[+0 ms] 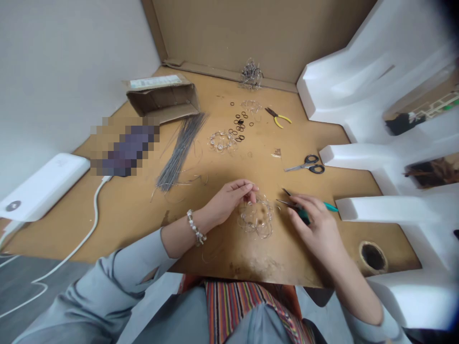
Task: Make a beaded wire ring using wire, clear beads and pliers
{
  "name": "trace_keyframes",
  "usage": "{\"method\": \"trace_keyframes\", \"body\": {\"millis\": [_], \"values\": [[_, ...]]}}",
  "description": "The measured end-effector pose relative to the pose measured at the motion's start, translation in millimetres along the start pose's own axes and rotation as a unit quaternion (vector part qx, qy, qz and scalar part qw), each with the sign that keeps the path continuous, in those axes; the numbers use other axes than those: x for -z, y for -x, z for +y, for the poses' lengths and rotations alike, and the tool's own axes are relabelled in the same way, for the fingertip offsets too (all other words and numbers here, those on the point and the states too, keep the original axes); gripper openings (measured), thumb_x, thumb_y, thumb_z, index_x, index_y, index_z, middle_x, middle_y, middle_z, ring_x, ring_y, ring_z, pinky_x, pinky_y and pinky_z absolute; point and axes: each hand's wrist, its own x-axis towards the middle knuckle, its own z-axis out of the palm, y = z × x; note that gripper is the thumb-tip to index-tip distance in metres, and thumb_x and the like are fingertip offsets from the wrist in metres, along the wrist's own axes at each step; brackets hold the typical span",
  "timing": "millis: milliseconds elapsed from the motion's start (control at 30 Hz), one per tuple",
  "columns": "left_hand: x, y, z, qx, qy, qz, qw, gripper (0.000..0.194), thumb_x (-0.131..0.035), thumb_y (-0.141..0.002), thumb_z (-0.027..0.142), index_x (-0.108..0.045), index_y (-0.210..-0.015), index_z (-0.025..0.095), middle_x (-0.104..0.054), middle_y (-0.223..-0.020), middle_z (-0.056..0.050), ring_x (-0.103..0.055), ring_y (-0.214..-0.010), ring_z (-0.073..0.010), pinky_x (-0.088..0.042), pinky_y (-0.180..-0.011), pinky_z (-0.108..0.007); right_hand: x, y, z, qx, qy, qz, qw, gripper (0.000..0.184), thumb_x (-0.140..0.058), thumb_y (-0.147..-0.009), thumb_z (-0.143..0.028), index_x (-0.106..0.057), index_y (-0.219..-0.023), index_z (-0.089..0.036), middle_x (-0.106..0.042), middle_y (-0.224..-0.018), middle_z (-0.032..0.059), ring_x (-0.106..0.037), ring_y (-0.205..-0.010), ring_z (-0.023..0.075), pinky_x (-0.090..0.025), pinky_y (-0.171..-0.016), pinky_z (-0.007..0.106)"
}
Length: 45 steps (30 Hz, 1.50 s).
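Near the table's front, my left hand (239, 193) pinches the wire ring (256, 217), a loop of thin curled wire with clear bead-like bits, at its upper left edge. The ring hangs or rests just below the fingertips; I cannot tell whether it touches the table. To its right, my right hand (313, 222) is closed round green-handled pliers (303, 213). Their slim dark jaws are spread apart and point left toward the ring. A bundle of straight grey wires (181, 153) lies to the left of my left hand.
Beyond my hands lie another wire ring (222, 141), small dark rings (241, 125), yellow-handled pliers (278, 118) and black scissors (310, 165). An open cardboard box (165, 100) stands at the back left. White foam (369, 155) borders the right side. A white power bank (45, 186) trails a cable.
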Motion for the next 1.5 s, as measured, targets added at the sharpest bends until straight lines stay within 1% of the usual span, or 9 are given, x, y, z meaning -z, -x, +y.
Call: {"method": "trace_keyframes", "body": {"millis": [167,367,567,667,767,900,1000,1100,1500], "values": [[0.6,-1.6,-1.7,0.002,0.005,-0.011,1.000,0.017,-0.055,-0.083,0.027,-0.061,-0.079,0.012,-0.055,-0.060,0.002,-0.047,-0.059,-0.0085,-0.035,-0.065,-0.022,17.0,11.0,33.3,0.008,0.177,-0.073,0.982,0.051,-0.053,-0.082,-0.042,-0.052,-0.123,-0.012,-0.055,-0.123,0.0160,-0.051,-0.110,0.0296,-0.043,-0.092,0.046],[0.6,-0.5,1.0,0.002,0.019,-0.033,0.999,0.015,-0.054,-0.083,0.026,-0.060,-0.079,0.013,-0.053,-0.058,0.003,-0.045,-0.057,-0.0077,-0.034,-0.064,-0.022,25.3,16.7,31.3,-0.002,0.291,-0.138,0.947,0.068,-0.055,-0.075,-0.043,-0.040,-0.133,-0.011,-0.049,-0.132,0.0178,-0.045,-0.117,0.0351,-0.043,-0.087,0.047],[0.9,1.2,2.8,0.008,0.009,-0.047,0.999,0.016,-0.053,-0.084,0.027,-0.060,-0.080,0.013,-0.052,-0.057,0.003,-0.044,-0.056,-0.0075,-0.034,-0.063,-0.022,28.1,12.1,25.2,-0.003,0.366,-0.191,0.911,0.053,-0.056,-0.072,-0.032,-0.052,-0.121,-0.013,-0.062,-0.106,0.0158,-0.057,-0.090,0.0319,-0.043,-0.071,0.041],[1.2,1.5,2.2,-0.005,-0.018,-0.046,0.999,0.017,-0.052,-0.085,0.027,-0.060,-0.080,0.013,-0.052,-0.057,0.003,-0.044,-0.056,-0.0076,-0.034,-0.063,-0.022,30.1,7.5,28.6,-0.003,0.360,-0.185,0.914,0.042,-0.054,-0.073,-0.030,-0.056,-0.112,-0.012,-0.062,-0.097,0.0146,-0.058,-0.087,0.0295,-0.042,-0.066,0.035],[1.2,2.2,3.7,-0.026,-0.063,-0.045,0.997,0.018,-0.049,-0.087,0.028,-0.060,-0.081,0.014,-0.052,-0.056,0.004,-0.045,-0.056,-0.0079,-0.035,-0.065,-0.022,41.1,3.1,28.5,-0.018,0.310,-0.170,0.935,0.035,-0.050,-0.075,-0.028,-0.056,-0.107,-0.014,-0.062,-0.089,0.0101,-0.059,-0.081,0.0248,-0.041,-0.064,0.031],[-0.2,4.6,9.0,-0.067,-0.126,-0.034,0.989,0.020,-0.047,-0.088,0.028,-0.060,-0.082,0.014,-0.053,-0.056,0.003,-0.048,-0.059,-0.0088,-0.037,-0.070,-0.023,58.5,0.1,7.9,0.029,0.228,-0.185,0.956,0.033,-0.051,-0.071,-0.024,-0.053,-0.103,-0.016,-0.061,-0.082,0.0064,-0.058,-0.074,0.0208,-0.041,-0.063,0.029],[-1.1,6.2,11.5,-0.079,-0.142,-0.030,0.986,0.020,-0.047,-0.088,0.028,-0.060,-0.083,0.015,-0.054,-0.057,0.003,-0.048,-0.059,-0.0091,-0.038,-0.069,-0.024,61.0,-0.1,-14.3,0.071,0.248,-0.183,0.949,0.031,-0.053,-0.070,-0.025,-0.055,-0.099,-0.017,-0.062,-0.081,0.0062,-0.058,-0.075,0.0223,-0.040,-0.065,0.031],[-1.2,6.8,11.6,-0.086,-0.148,-0.036,0.985,0.020,-0.047,-0.088,0.029,-0.060,-0.083,0.015,-0.054,-0.058,0.003,-0.048,-0.059,-0.0092,-0.038,-0.069,-0.024,57.2,-0.9,-29.2,0.078,0.281,-0.175,0.941,0.030,-0.054,-0.071,-0.027,-0.055,-0.099,-0.018,-0.063,-0.081,0.0060,-0.058,-0.075,0.0232,-0.039,-0.066,0.032],[-2.9,8.8,11.9,-0.090,-0.148,-0.038,0.984,0.021,-0.048,-0.087,0.031,-0.060,-0.084,0.015,-0.054,-0.059,0.003,-0.048,-0.061,-0.0103,-0.038,-0.068,-0.024,50.8,-4.7,-45.5,0.115,0.342,-0.151,0.920,0.023,-0.053,-0.073,-0.027,-0.057,-0.093,-0.017,-0.062,-0.080,0.0073,-0.056,-0.074,0.0236,-0.033,-0.065,0.031]]}}
